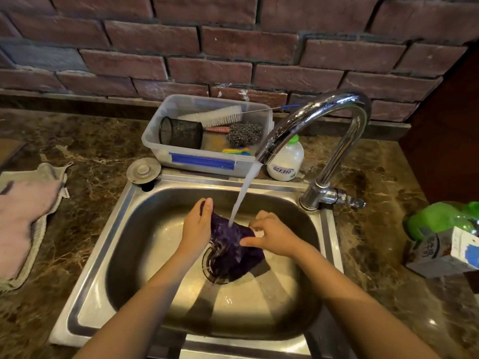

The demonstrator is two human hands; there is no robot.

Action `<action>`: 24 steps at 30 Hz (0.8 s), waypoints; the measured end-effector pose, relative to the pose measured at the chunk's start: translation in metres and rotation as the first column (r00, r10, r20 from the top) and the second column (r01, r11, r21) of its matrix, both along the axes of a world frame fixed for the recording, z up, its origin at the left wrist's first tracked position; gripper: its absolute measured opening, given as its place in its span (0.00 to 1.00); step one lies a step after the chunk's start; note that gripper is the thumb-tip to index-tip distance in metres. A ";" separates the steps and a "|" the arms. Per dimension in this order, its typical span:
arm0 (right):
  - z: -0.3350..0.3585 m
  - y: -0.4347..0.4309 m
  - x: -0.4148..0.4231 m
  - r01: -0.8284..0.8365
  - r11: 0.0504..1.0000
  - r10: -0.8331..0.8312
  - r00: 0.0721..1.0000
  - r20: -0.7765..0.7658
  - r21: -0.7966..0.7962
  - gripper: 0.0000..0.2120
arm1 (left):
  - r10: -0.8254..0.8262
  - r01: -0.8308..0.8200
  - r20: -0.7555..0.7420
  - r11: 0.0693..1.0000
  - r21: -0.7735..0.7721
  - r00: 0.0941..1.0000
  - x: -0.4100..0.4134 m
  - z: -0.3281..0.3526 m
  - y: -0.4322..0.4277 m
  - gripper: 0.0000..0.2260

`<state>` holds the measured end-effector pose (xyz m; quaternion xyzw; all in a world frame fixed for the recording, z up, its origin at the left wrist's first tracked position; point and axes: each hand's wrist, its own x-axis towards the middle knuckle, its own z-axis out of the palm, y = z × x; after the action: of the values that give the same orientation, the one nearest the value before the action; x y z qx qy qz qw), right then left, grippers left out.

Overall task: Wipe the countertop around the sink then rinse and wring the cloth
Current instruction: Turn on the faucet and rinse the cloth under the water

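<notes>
A dark purple cloth point(233, 244) hangs wet over the drain of the steel sink point(103, 255), stretched between both hands. My left hand point(198, 225) pinches its upper left corner. My right hand point(272, 235) grips its right edge with fingers curled around the fabric. Water runs from the chrome faucet point(324, 117) and lands on the cloth's top between my hands. The brown marble countertop point(96, 141) surrounds the sink.
Behind the sink stands a clear plastic bin point(204, 156) holding brushes, a mesh cup and steel wool, beside a white bottle point(286, 161). A sink plug point(143, 170) lies at the back left corner. A pink-grey towel point(26, 216) lies left; green bottle and carton point(445, 237) right.
</notes>
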<state>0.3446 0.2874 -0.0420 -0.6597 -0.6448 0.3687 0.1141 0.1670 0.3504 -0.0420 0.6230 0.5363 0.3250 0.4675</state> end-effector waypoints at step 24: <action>0.000 0.009 -0.071 0.676 0.737 -0.641 0.694 -0.328 -0.012 0.17 | 0.103 0.012 0.211 0.877 -0.480 0.972 0.024 0.010 -0.022 0.17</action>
<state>0.2732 0.2966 -0.0420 -0.7730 -0.3582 0.3661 0.3743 0.1909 0.3280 -0.0316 0.4336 0.5565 0.2637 0.6578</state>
